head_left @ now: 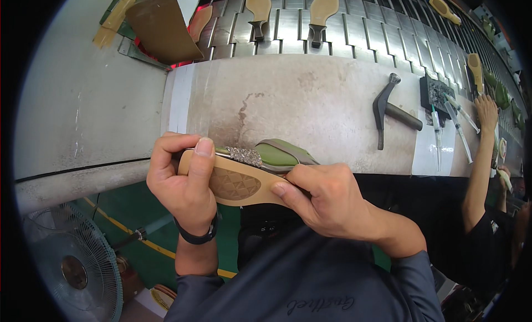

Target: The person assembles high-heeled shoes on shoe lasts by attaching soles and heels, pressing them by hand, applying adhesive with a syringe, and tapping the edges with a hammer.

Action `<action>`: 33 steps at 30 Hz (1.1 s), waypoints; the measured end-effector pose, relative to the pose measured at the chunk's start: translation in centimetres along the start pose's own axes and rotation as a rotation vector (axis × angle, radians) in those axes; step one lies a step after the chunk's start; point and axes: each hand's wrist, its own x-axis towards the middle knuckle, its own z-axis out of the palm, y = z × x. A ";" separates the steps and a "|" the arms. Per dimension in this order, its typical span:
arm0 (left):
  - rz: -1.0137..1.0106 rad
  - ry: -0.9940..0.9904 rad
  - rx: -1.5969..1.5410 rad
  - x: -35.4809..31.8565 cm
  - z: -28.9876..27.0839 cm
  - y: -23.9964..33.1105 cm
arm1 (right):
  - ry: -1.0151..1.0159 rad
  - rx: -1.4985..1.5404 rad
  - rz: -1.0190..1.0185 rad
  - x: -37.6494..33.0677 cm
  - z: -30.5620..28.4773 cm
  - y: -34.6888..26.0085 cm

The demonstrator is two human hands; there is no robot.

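The left hand [187, 183] clamps thumb and fingers on one end of a tan-soled shoe [237, 183], held at the table [316, 100]'s near edge; the right hand [331, 203] clamps it farther along. Rightward lie a hammer [403, 117], a black block [430, 93] by the far edge, and syringes [437, 131].

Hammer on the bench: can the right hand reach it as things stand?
Probably not: the right hand grips the shoe. If freed, it likely could; nothing visible stands between it and the hammer.
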 end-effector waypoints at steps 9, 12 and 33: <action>0.447 -0.438 -0.334 2.2 3.8 2.3 | 0.006 -0.089 -0.151 3.9 -6.3 -4.5; 0.224 -0.469 -0.607 2.2 7.0 1.4 | -0.203 -0.036 0.107 3.8 -9.7 -4.7; 0.361 -0.722 -0.199 4.1 7.4 -6.8 | -0.089 -0.276 -0.103 5.2 -4.3 -1.8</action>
